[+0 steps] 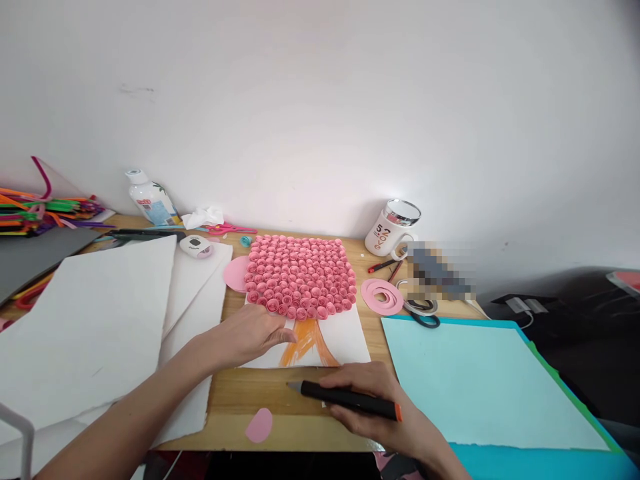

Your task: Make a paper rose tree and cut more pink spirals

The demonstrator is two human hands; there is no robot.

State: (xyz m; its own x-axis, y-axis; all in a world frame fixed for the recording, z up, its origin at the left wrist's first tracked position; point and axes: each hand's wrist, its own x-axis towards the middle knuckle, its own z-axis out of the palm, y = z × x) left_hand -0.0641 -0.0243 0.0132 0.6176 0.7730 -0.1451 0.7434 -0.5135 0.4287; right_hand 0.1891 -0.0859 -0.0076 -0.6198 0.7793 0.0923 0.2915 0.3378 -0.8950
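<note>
A white card [350, 337] lies on the wooden table, covered at the top with several pink rolled paper roses [300, 275] above an orange painted trunk [307, 341]. My left hand [250, 333] rests flat on the card's lower left part, fingers stretched toward the trunk. My right hand [373, 407] is closed around a black marker with an orange end [350, 400], held nearly level just below the card. A small pink paper piece [259, 425] lies near the table's front edge.
White paper sheets [95, 320] lie at the left, light blue sheets [480, 380] at the right. A pink paper spiral [382, 296], scissors [423, 312], pens [385, 265] and a mug [393, 230] sit behind. Glue bottle [150, 199] and pipe cleaners [40, 210] are at the back left.
</note>
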